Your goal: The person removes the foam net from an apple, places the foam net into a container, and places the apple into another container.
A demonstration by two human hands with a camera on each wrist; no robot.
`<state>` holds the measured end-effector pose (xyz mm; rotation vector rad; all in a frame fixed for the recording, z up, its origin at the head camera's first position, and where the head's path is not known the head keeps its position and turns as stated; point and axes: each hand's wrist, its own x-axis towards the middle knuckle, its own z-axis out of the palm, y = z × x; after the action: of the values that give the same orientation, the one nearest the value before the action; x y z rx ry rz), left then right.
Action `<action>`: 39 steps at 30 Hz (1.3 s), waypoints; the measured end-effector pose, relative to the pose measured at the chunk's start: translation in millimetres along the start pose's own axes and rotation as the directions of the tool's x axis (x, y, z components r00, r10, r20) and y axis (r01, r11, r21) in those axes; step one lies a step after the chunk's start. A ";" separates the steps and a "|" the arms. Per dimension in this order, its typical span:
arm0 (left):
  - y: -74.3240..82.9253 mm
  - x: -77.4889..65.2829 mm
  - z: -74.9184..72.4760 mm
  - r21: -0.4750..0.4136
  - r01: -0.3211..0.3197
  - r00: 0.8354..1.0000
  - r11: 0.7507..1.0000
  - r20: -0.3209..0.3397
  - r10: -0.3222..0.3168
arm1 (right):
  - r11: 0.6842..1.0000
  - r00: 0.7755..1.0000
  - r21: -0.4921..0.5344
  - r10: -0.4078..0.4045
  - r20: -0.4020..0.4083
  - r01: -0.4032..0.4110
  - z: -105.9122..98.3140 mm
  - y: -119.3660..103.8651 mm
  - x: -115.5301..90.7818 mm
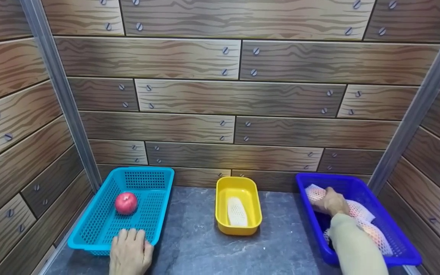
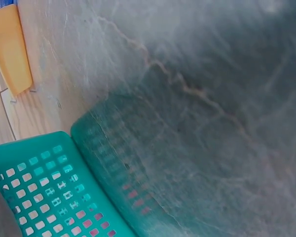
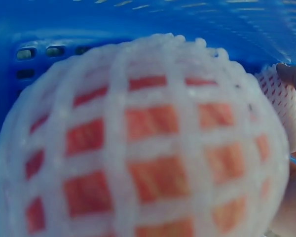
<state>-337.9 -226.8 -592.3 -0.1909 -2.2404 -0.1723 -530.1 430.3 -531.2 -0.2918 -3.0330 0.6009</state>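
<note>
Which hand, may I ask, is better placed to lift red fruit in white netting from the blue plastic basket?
The right hand, probably: it is touching a netted fruit inside the blue basket; the left hand is at the turquoise plastic basket.

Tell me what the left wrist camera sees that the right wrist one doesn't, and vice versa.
Only the left wrist view shows a turquoise perforated plastic basket, an oblong yellow plastic tub and a stretch of grey marbled tabletop.
Only the right wrist view shows a round red-orange fruit in white foam netting, close up, and part of the right grip touching another netted fruit.
Both show a blue plastic basket: a sliver in the left view, its inside in the right.
</note>
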 end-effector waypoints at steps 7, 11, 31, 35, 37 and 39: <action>0.4 -1.6 -1.4 0.000 0.014 0.999 1.000 0.029 -0.014 | 0.999 0.998 0.012 0.031 -0.058 -0.030 -12.9 -2.2 -5.5; 0.4 -0.9 -2.8 -0.010 0.007 1.000 1.000 0.030 -0.007 | 0.998 0.994 0.032 0.057 -0.096 -0.054 -25.5 -9.0 -9.1; -0.2 0.8 -6.8 -0.061 -0.003 0.999 0.998 0.038 0.006 | 0.983 0.972 0.148 -0.077 -0.220 0.112 -71.5 -49.0 -63.6; 0.9 1.2 -7.5 -0.070 0.002 0.999 0.998 0.037 0.001 | 0.968 0.950 0.149 -0.159 -0.268 0.204 -66.8 -55.1 -85.9; 1.5 1.0 -7.8 -0.073 -0.002 0.999 0.997 0.032 0.004 | 0.956 0.941 0.160 -0.198 -0.276 0.248 -62.5 -58.0 -97.8; 2.4 0.3 -8.3 -0.078 -0.003 1.000 0.997 0.029 0.005 | 0.944 0.936 0.177 -0.224 -0.272 0.278 -57.8 -62.0 -109.5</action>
<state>-331.3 -226.0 -586.8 -0.2415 -2.2634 -0.2562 -429.4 374.8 -454.0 0.0314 -2.6755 0.7922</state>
